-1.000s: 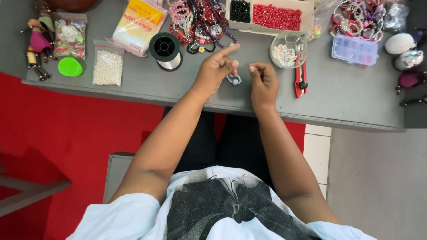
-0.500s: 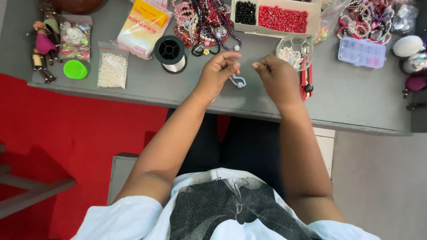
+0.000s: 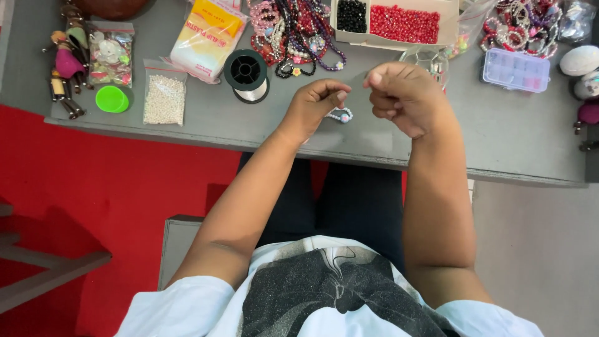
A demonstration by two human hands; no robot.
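The left hand (image 3: 318,100) pinches shut on a small loop of pale beads (image 3: 341,115), which hangs at its 4 o'clock just over the grey counter (image 3: 499,131). The right hand (image 3: 402,93), at 3 o'clock, is curled closed; what it holds I cannot tell. The loop looks light, limp and slippery, best taken by its thread beside the beads.

2 hands (image 3: 318,103), 1 small beaded ring (image 3: 340,115), 1 black thread spool (image 3: 246,74), 1 green lid (image 3: 112,99), 1 bag of white beads (image 3: 165,99), 1 clear compartment box (image 3: 516,69)
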